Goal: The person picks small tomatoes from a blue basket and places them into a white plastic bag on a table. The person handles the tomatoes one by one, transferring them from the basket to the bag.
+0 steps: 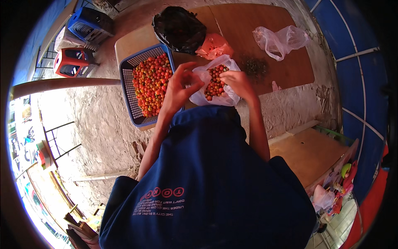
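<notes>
A clear plastic bag point(230, 97) stands with its mouth spread, full of small red, orange and green cherry tomatoes point(214, 87). At the bag's left edge is my left hand point(185, 81), its thumb and fingers curved and apart, with nothing plainly held. My right hand point(238, 81) reaches over the right side of the bag, its fingertips at the tomatoes; whether one is pinched between them cannot be made out. Left of my left hand sits a blue plastic basket point(127, 93) holding many more cherry tomatoes point(152, 84), partly hidden by my left forearm.
On the brown table point(264, 15) lie a black plastic bag point(178, 29), a red plastic bag point(215, 46), an empty-looking clear bag point(284, 40) and a pile of dark green bits point(255, 66). Stacked blue stools point(88, 25) and red stools point(73, 62) stand at the left.
</notes>
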The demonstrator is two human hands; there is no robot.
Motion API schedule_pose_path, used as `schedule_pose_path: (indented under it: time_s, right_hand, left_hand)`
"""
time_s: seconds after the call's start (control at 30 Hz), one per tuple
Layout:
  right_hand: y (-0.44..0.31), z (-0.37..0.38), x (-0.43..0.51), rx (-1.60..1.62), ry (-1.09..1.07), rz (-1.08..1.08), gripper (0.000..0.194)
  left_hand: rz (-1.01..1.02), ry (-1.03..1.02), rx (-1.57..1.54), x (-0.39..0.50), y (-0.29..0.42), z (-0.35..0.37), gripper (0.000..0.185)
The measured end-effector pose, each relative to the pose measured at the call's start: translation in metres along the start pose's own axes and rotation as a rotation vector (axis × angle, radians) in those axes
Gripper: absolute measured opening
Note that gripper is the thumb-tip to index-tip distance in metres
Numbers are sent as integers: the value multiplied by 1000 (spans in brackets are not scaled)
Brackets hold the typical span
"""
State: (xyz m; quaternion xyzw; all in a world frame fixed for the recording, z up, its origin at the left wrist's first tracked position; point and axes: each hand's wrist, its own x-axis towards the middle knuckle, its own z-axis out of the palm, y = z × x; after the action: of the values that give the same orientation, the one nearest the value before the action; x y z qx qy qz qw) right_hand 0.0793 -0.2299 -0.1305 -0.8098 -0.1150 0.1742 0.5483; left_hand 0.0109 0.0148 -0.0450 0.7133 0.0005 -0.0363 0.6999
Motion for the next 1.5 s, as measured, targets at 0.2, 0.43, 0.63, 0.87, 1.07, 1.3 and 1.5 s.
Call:
schedule_pose_path:
  time_s: [0.2, 0.43, 0.63, 0.87, 1.07, 1.3, 1.5]
  right_hand:
    - [52, 40, 25, -847, 122, 102, 12]
    - [72, 36, 23, -855, 232, 108, 15]
    - [57, 19, 9, 291, 137, 211, 25]
    - [-11, -3, -15, 751, -84, 300, 30]
    - [-102, -6, -14, 655, -214, 40, 25]
    - [-162, 43, 11, 349, -232, -143, 46]
    - [-135, -3, 3, 428, 36, 33, 20]
  left_hand:
    - [-34, -8, -52, -6, 9, -8, 57]
    - [-68, -30, -26, -8, 10, -9, 49]
    - [-38, 33, 44, -5, 10, -12, 45]
    - [-38, 65, 36, 0, 13, -17, 46]
    - [-147, -70, 36, 1, -3, -9, 36]
    - [-218, -435, 68, -12, -14, 7, 20]
    - [-252, -178, -321, -5, -17, -11, 21]
